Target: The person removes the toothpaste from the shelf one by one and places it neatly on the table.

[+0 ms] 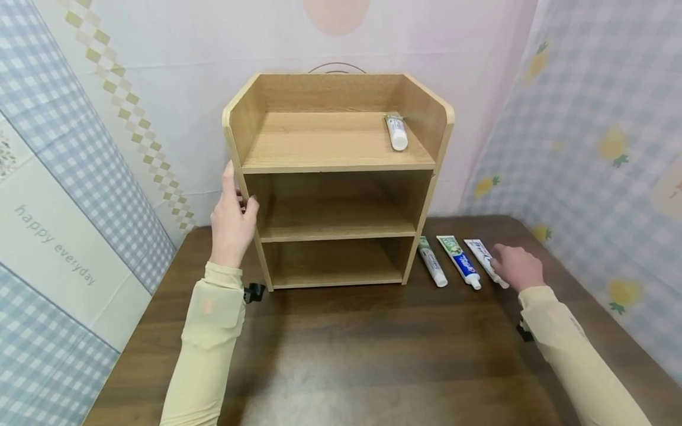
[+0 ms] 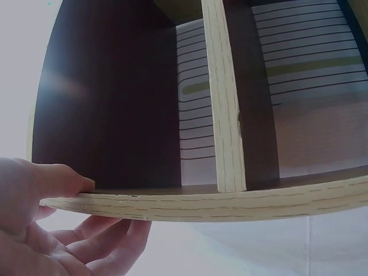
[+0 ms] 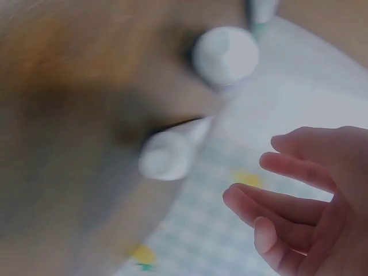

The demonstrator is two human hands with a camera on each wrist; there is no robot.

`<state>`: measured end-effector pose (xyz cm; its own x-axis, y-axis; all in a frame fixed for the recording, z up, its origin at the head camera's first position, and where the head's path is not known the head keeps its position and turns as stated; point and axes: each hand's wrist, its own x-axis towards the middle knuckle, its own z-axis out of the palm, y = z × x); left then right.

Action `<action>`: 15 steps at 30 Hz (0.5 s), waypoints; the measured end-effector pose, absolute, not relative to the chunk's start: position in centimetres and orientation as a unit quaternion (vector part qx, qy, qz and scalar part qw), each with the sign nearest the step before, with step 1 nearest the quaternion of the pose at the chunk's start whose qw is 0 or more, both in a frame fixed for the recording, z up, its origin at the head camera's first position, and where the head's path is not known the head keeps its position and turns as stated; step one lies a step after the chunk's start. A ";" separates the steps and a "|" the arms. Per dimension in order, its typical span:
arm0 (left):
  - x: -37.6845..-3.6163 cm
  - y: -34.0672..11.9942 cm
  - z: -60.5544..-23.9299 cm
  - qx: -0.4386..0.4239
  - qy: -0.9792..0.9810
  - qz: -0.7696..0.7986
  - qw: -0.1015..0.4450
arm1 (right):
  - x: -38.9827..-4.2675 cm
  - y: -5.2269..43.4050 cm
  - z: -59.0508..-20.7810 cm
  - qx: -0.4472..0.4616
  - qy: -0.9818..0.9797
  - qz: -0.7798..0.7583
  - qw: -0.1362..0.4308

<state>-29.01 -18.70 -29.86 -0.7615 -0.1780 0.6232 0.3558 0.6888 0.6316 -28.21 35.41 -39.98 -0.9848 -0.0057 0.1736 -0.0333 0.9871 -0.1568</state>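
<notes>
A three-tier wooden shelf point(image 1: 335, 171) stands at the back of the dark table. My left hand point(image 1: 237, 204) grips its left side panel point(image 2: 230, 202), thumb on the inner face and fingers on the outer one. One toothpaste tube point(image 1: 396, 131) lies on the top tier. Three more tubes lie side by side on the table right of the shelf: a green-white one point(image 1: 431, 261), a blue one point(image 1: 459, 261) and a white one point(image 1: 481, 254). My right hand point(image 1: 506, 263) hovers over the white tube's cap end point(image 3: 167, 155) with relaxed fingers point(image 3: 287, 204), holding nothing.
The brown table point(image 1: 373, 349) stretches toward me in front of the shelf. Patterned cloth walls close in on the left, back and right. The middle and bottom tiers of the shelf hold nothing I can see.
</notes>
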 end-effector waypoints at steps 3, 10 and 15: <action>-29.1 -18.7 -29.9 -0.052 -0.853 -0.392 0.341 | -27.7 34.1 -38.6 0.020 -0.987 0.084 0.133; -29.2 -18.7 -29.9 -0.052 -0.853 -0.393 0.339 | -26.3 30.6 -34.7 0.061 -0.972 0.084 0.209; -29.0 -18.6 -29.8 -0.047 -0.855 -0.395 0.334 | -25.5 28.6 -33.0 0.075 -0.967 0.086 0.228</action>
<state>-29.01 -18.63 -29.77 -0.7731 -0.1827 0.6074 0.3442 0.6835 0.6437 -25.47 28.58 -33.01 -0.8845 -0.1060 0.4543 -0.1846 0.9739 -0.1321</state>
